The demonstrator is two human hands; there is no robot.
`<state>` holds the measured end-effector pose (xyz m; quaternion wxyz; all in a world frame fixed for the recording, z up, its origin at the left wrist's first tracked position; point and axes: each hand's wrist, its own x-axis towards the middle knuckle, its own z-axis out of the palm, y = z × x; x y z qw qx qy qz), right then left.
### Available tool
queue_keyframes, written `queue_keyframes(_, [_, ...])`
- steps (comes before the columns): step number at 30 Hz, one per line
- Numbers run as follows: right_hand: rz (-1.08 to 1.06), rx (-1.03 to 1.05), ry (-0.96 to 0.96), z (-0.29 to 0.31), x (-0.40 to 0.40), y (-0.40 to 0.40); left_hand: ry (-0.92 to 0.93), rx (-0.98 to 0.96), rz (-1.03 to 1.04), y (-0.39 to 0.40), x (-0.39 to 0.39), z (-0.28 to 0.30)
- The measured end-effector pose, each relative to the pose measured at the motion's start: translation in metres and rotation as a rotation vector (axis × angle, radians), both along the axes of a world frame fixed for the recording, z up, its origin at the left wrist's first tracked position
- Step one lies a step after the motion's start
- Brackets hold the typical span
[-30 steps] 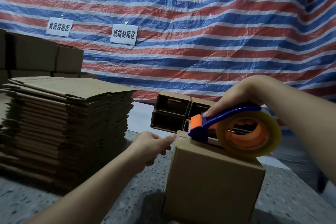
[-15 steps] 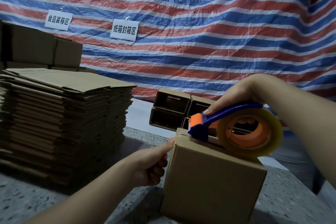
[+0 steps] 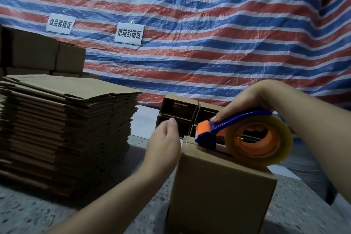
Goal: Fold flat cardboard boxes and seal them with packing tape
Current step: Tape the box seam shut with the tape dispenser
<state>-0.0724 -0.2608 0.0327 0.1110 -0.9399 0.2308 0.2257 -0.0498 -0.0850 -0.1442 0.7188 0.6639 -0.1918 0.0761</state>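
Head view: left hand [image 3: 164,139] blurred, box [image 3: 220,192] bottom cut off.

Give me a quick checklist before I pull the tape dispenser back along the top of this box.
1. Right hand grips the tape dispenser: ok.
2. Dispenser head sits at the box top's far edge: ok.
3. Top flaps closed flat: not ok, a dark gap shows along the seam.
4. Left hand steadying the box: not ok, it is beside the box, fingers loosely curled.
5. Tape end stuck down: cannot tell.
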Motion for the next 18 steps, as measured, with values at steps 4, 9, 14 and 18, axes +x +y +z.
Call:
queue_keyframes(4, [0.006, -0.003, 0.002, 0.000, 0.000, -0.001, -0.064, 0.315, -0.068, -0.015, -0.026, -0.005])
queue_keyframes(9, [0.024, 0.015, -0.004, 0.000, -0.001, 0.000, -0.100, 0.506, 0.018, -0.013, -0.026, -0.008])
queue_keyframes(14, [0.008, 0.009, -0.010, -0.001, 0.000, -0.001, -0.108, 0.559, -0.025, -0.010, -0.025, -0.004])
queue_keyframes(18, [0.001, -0.003, -0.012, 0.000, 0.000, -0.001, -0.111, 0.576, -0.046, -0.007, -0.022, -0.001])
